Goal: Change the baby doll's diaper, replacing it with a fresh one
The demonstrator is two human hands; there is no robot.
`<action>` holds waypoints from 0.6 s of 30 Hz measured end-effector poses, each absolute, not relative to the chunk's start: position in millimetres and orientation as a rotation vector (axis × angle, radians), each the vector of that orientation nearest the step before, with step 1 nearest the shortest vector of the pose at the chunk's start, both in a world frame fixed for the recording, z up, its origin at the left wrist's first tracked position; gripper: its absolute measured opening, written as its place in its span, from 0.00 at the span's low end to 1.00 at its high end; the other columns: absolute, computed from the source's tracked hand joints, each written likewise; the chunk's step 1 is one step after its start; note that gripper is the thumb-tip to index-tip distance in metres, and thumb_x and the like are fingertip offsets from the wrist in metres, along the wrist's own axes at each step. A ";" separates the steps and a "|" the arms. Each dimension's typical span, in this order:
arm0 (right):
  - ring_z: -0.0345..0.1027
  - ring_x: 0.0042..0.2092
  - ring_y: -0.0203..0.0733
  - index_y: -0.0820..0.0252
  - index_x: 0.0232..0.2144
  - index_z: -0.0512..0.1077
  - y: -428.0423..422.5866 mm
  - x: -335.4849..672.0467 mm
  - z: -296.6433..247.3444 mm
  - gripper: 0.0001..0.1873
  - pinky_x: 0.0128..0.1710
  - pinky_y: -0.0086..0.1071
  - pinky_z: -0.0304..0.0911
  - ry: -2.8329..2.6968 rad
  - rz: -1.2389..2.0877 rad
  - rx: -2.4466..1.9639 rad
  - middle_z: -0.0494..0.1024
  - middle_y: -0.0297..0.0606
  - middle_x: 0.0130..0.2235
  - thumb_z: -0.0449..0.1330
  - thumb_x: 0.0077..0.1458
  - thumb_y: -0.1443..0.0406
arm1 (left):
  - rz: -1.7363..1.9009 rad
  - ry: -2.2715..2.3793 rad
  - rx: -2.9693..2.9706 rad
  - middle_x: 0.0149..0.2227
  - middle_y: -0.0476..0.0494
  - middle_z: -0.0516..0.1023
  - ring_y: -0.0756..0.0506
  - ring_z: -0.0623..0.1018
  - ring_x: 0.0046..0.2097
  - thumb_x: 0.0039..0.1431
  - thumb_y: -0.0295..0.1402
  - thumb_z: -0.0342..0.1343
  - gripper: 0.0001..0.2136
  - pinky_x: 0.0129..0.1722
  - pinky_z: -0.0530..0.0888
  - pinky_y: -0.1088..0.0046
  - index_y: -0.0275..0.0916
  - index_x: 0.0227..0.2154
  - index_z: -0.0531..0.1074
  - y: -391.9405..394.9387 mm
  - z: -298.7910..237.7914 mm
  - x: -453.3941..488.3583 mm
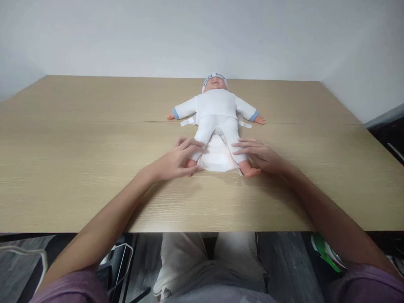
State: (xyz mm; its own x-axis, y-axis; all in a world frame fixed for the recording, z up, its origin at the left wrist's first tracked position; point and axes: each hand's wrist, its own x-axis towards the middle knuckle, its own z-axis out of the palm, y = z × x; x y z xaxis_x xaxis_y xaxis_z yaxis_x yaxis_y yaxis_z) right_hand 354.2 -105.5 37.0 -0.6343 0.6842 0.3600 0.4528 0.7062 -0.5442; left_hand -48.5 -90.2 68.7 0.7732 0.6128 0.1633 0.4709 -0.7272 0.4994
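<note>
A baby doll [217, 104] in a white suit with blue cuffs and a printed cap lies on its back, head toward the wall. Between its legs a white diaper [217, 155] is spread flat and reaches under its bottom. The diaper's tabs [188, 121] stick out at both sides of the waist. My left hand [186, 156] rests on the doll's lower leg at the left, fingers apart. Across from it, my right hand [257, 153] lies over the other lower leg with its fingers stretched out. Neither hand grips anything.
The wooden table [78, 160] has a seam running across it behind the doll's waist. Pale walls stand behind and to the right. A dark object [389, 130] is beside the table's right edge. Below the front edge are my legs, cables and a green item [325, 252].
</note>
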 end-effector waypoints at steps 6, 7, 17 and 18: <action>0.66 0.74 0.58 0.44 0.64 0.79 -119.3 341.1 47.3 0.20 0.75 0.60 0.60 -2.351 0.521 -0.942 0.80 0.38 0.68 0.60 0.75 0.56 | 0.462 0.877 2.582 0.71 0.40 0.70 0.29 0.66 0.67 0.65 0.56 0.69 0.30 0.70 0.69 0.42 0.50 0.64 0.72 -95.2 61.9 -41.7; 0.67 0.74 0.60 0.45 0.65 0.79 -122.6 337.3 47.3 0.21 0.75 0.61 0.60 -2.356 0.467 -0.965 0.80 0.40 0.67 0.63 0.73 0.55 | 0.479 0.880 2.597 0.70 0.40 0.70 0.29 0.66 0.67 0.65 0.55 0.69 0.29 0.70 0.70 0.42 0.49 0.63 0.73 -95.4 60.3 -40.7; 0.67 0.71 0.66 0.50 0.66 0.77 -146.8 305.7 36.5 0.29 0.72 0.62 0.60 -2.374 0.002 -1.181 0.78 0.47 0.67 0.71 0.66 0.51 | 0.584 0.979 2.630 0.64 0.37 0.74 0.32 0.68 0.60 0.70 0.37 0.61 0.07 0.64 0.72 0.46 0.42 0.47 0.75 -101.4 57.4 -29.7; 0.67 0.71 0.65 0.51 0.65 0.78 -149.5 302.7 37.0 0.26 0.72 0.62 0.61 -2.367 -0.008 -1.212 0.78 0.47 0.67 0.69 0.68 0.55 | 0.590 0.980 2.629 0.64 0.37 0.74 0.32 0.68 0.60 0.71 0.37 0.59 0.06 0.64 0.72 0.46 0.42 0.46 0.75 -101.4 57.1 -29.5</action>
